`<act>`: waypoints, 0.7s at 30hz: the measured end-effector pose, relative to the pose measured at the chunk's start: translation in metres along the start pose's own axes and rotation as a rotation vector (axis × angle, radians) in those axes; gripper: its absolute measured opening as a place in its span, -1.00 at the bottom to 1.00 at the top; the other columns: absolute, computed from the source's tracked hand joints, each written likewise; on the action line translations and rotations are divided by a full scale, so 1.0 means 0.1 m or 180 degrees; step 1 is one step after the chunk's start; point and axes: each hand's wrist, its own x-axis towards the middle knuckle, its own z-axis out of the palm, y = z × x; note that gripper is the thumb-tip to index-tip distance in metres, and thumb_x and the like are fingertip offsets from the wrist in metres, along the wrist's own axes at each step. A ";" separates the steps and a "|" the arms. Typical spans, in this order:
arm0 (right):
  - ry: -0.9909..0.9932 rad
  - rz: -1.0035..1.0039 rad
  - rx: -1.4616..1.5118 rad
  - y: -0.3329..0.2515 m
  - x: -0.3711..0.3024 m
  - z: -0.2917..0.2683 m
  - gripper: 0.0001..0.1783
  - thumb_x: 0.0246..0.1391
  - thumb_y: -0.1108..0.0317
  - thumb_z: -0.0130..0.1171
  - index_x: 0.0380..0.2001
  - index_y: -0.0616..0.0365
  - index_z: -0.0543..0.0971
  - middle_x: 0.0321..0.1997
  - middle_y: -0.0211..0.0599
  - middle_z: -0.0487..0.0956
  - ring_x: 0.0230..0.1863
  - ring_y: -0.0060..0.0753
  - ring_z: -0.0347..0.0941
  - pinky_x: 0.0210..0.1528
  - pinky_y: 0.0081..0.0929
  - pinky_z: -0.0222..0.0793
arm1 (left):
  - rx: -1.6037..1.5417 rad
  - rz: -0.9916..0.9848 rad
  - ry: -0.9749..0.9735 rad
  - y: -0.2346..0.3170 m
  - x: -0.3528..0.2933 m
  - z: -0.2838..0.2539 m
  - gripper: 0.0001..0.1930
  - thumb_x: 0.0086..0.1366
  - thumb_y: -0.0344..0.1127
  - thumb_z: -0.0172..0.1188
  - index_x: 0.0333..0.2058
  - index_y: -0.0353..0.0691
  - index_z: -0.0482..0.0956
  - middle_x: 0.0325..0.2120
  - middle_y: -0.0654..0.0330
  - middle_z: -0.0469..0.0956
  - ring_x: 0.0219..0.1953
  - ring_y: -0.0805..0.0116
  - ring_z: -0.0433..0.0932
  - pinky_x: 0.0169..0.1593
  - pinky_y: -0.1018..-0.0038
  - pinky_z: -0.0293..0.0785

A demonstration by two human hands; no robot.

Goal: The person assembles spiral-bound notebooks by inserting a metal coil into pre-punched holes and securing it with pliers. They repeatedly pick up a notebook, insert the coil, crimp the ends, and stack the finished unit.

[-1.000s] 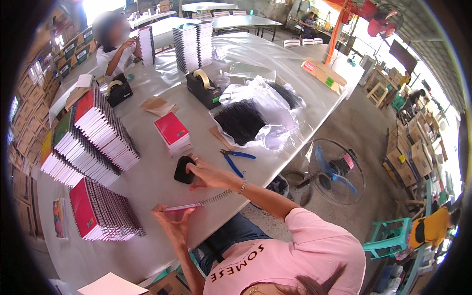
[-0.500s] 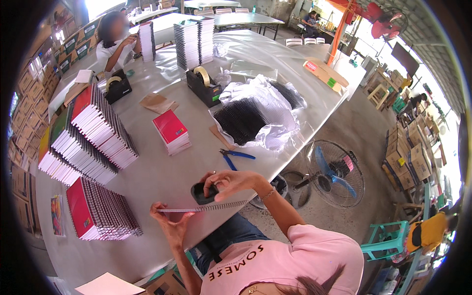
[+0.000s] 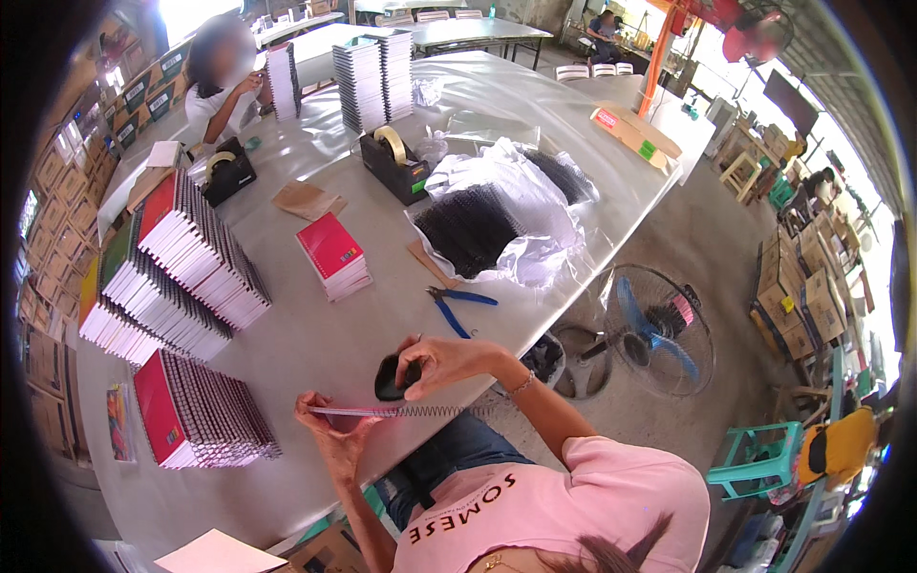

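Note:
In my left hand is a thin notebook, gripped at its end and seen nearly edge-on. A dark wire spiral coil runs along its upper edge and sticks out past it to the right. My right hand is closed around a black rounded object, whose kind I cannot make out, just above the coil. Whether that object touches the coil is unclear. Blue-handled cutting pliers lie on the table beyond my right hand.
Spiral notebook stacks stand at the left; a small red-covered stack sits mid-table. Black coils lie in white wrapping. Tape dispensers are farther back. Across the table, a person handles notebooks. A floor fan stands off the right edge.
The view has shifted slightly. My right hand has moved a little along the coil with the black object, and more of the coil now sticks out to the right. My left hand keeps its grip.

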 end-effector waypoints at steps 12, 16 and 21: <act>-0.0053 -0.0135 -0.0202 -0.09 -0.03 0.14 -0.52 -0.01 0.06 0.46 -0.20 0.23 0.63 -0.03 -0.33 0.42 -0.22 -0.57 0.47 -0.18 -0.64 0.40 | -0.0347 -0.0104 0.0024 -0.06 -0.02 0.01 0.28 -0.27 0.00 0.67 0.34 -0.04 -0.06 -0.17 0.23 0.20 -0.11 0.33 0.27 0.01 0.39 0.30; -0.0039 -0.0403 -0.0291 -0.15 -0.05 0.22 -0.52 -0.05 0.04 0.47 -0.26 0.25 0.63 -0.17 -0.28 0.54 -0.22 -0.54 0.51 -0.16 -0.56 0.42 | -0.0699 -0.0329 -0.0084 0.06 -0.01 0.06 0.28 -0.28 -0.12 0.69 0.34 -0.02 -0.07 -0.18 0.24 0.19 -0.12 0.33 0.28 0.00 0.39 0.31; 0.0709 -0.0023 -0.1238 0.06 0.04 0.10 -0.55 -0.06 0.05 0.46 -0.27 0.21 0.65 -0.19 -0.24 0.54 -0.14 -0.35 0.49 -0.09 -0.45 0.39 | -0.0641 -0.0052 -0.0266 -0.14 -0.01 0.05 0.28 -0.26 -0.16 0.68 0.35 -0.01 -0.08 -0.17 0.25 0.18 -0.11 0.35 0.29 0.02 0.38 0.31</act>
